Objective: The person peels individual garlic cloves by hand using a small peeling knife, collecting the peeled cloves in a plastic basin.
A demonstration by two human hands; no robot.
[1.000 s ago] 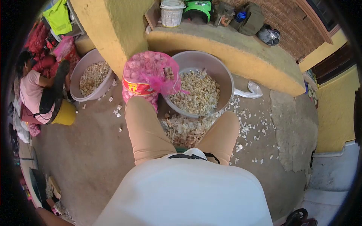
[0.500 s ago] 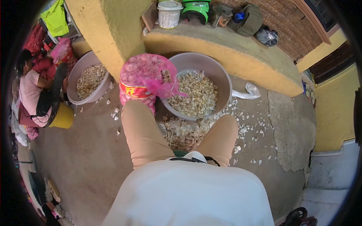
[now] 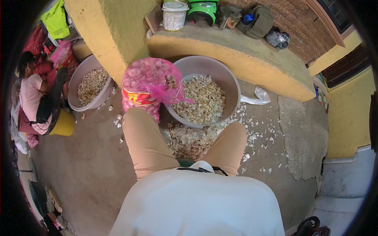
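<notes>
Neither my left hand nor my right hand shows; only my shirt and my two knees are in view. Beyond my knees stands a wide grey basin [image 3: 235, 84] partly filled with garlic cloves [image 3: 202, 98]. A full pink mesh bag of garlic bulbs [image 3: 143, 76], with a red and yellow label, leans against the basin's left side. Between my knees, a heap of papery peels [image 3: 185, 143] lies on the floor in front of the basin.
At the left a person [image 3: 33, 92] sits by a second basin [image 3: 73, 94] of cloves and a yellow bucket [image 3: 63, 124]. A ledge [image 3: 204, 41] behind holds a white tub [image 3: 174, 17], a green helmet [image 3: 203, 11] and bags. Peels and a plastic bag [image 3: 260, 97] lie right.
The view has shifted slightly, so most things sit a little further left and lower. My hands remain out of view.
</notes>
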